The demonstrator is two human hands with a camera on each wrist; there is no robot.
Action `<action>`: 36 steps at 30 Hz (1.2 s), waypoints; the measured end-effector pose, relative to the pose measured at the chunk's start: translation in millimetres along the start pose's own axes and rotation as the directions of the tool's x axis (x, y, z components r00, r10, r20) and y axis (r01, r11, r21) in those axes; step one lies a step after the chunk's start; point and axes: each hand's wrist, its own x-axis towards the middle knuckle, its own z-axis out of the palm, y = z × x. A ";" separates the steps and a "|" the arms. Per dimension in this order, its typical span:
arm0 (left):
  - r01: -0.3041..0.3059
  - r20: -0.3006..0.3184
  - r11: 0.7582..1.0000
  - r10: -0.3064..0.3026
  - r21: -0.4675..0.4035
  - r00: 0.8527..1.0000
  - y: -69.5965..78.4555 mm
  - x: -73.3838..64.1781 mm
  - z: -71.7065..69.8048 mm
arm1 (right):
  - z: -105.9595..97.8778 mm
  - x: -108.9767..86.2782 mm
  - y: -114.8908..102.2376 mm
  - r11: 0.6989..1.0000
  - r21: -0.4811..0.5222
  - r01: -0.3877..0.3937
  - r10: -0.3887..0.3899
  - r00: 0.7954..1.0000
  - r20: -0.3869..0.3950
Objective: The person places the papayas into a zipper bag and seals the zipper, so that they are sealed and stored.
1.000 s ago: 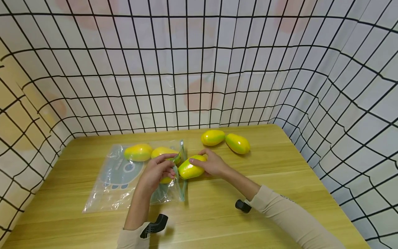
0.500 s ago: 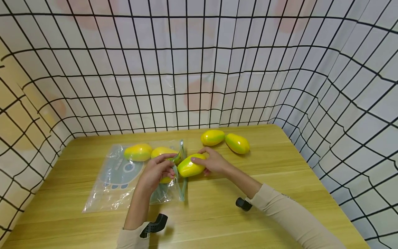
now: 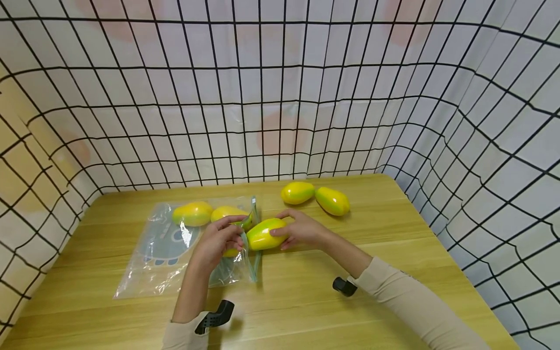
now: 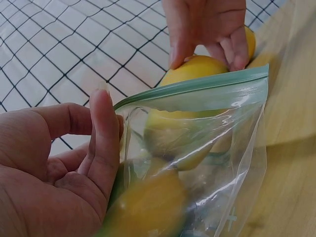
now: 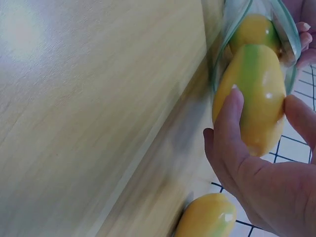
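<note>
My left hand (image 3: 214,247) pinches the green zip edge (image 4: 207,91) of a clear zip-lock bag (image 3: 135,284), holding its mouth apart. The bag lies on the table and has a blue cartoon print. My right hand (image 3: 305,230) grips a glossy yellow-green mango (image 3: 262,236) by its near end, thumb and fingers on opposite sides. In the right wrist view that mango (image 5: 256,98) has its far end within the bag's mouth, right up against another mango (image 5: 252,32) inside. Several mangoes are in the bag, one of them (image 3: 192,214) deep at the back left; my left hand partly hides others.
Two more mangoes, one (image 3: 298,193) and its neighbour (image 3: 332,201), lie side by side at the back of the wooden table (image 3: 315,306). A black wire grid (image 3: 280,104) with white cloth behind it encloses the back and sides.
My right hand has shifted its hold back toward the mango's near end, and the mango has moved slightly left into the bag's mouth. The left hand keeps its place at the bag's edge.
</note>
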 end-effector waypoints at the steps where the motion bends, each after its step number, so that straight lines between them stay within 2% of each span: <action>1: -0.001 -0.001 1.000 0.001 0.000 1.000 0.0 0.0 -0.3 | 0.7 0.5 -0.4 1.000 0.013 -0.005 0.005 1.000 0.008; 8: 0.001 0.016 1.000 -0.001 -0.010 1.000 0.0 -0.8 -1.2 | 7.8 1.5 -3.0 0.997 0.077 -0.024 0.021 0.999 0.044; 17: 0.006 0.005 1.000 -0.006 -0.007 1.000 -0.1 -0.7 -1.6 | 14.8 2.6 -4.2 0.997 0.080 -0.017 0.013 0.999 0.046; 23: 0.020 0.007 1.000 -0.020 -0.005 1.000 0.8 -1.1 -1.9 | 22.5 6.7 -3.9 0.995 0.095 -0.012 0.004 0.997 0.077; 30: 0.025 0.010 1.000 -0.025 0.003 1.000 0.9 -2.0 -2.0 | 27.9 4.4 -5.1 0.997 0.073 -0.008 0.000 0.994 0.106; 36: 0.025 0.024 1.000 -0.025 0.003 0.999 -1.2 -1.2 -2.5 | 28.7 2.5 -5.1 0.998 0.055 -0.002 -0.003 0.995 0.099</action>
